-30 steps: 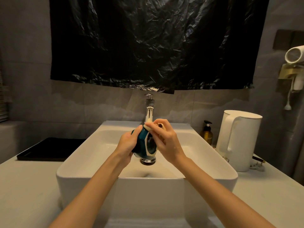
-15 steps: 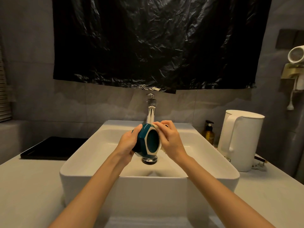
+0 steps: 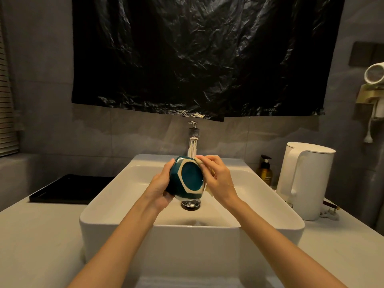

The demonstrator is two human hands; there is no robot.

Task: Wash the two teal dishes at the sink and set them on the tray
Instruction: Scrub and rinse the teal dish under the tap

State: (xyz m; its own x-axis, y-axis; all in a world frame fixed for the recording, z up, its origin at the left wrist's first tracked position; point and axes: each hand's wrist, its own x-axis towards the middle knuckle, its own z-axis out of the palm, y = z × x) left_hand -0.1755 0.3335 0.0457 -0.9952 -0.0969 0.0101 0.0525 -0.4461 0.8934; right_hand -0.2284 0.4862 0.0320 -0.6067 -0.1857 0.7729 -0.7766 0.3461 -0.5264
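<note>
White ceramic sink (image 3: 197, 229): one. Above its basin, teal dish (image 3: 188, 179): one, base toward camera, cupped in left hand (image 3: 159, 187); right hand (image 3: 219, 179) pinches pale scrubber (image 3: 200, 162) against its edge. Likely hazard: the wet glaze slips and the dish chips on the basin. Second dish: unseen. Black tray (image 3: 68, 188): one, left. Kettle (image 3: 305, 179): one.

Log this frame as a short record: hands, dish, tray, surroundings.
left hand: grips glazed teal ceramic bowl, underside toward camera, over white rectangular sink
right hand: pinches pale sponge against bowl's edge
black rectangular tray: on counter left of sink
second teal dish: not in view
right of sink: white kettle, amber pump bottle
</note>
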